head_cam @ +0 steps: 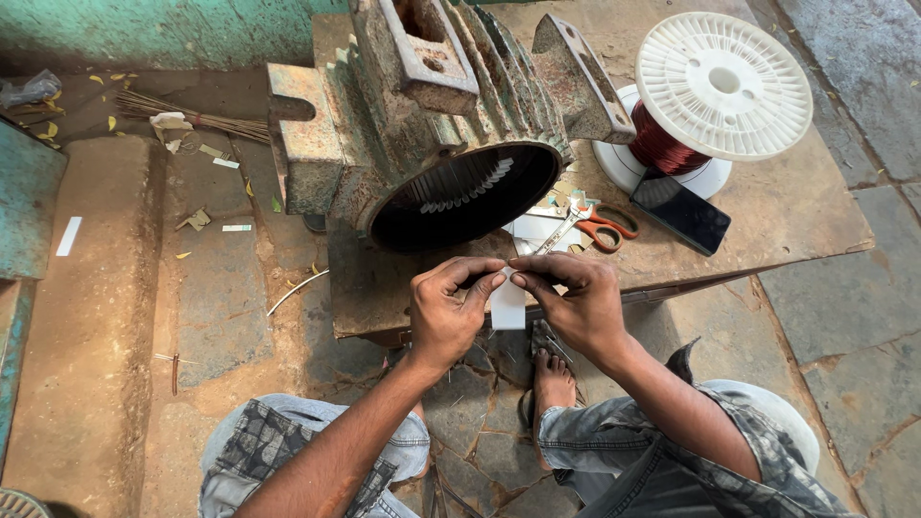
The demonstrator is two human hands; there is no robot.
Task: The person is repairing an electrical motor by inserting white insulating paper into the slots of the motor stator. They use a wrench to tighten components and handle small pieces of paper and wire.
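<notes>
Pinching a white paper strip (507, 305) between closed fingertips, left hand (447, 312) and right hand (576, 305) work just below the rusty motor housing (432, 125).

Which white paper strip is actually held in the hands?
The white strip pinched between left hand and right hand; other strips lie under the scissors.

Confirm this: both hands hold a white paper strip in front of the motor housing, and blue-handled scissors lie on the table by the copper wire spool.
Not quite. The head view shows the scissors have orange handles, not blue. The rest stands: left hand and right hand hold the white paper strip before the motor housing, near the copper wire spool.
</notes>
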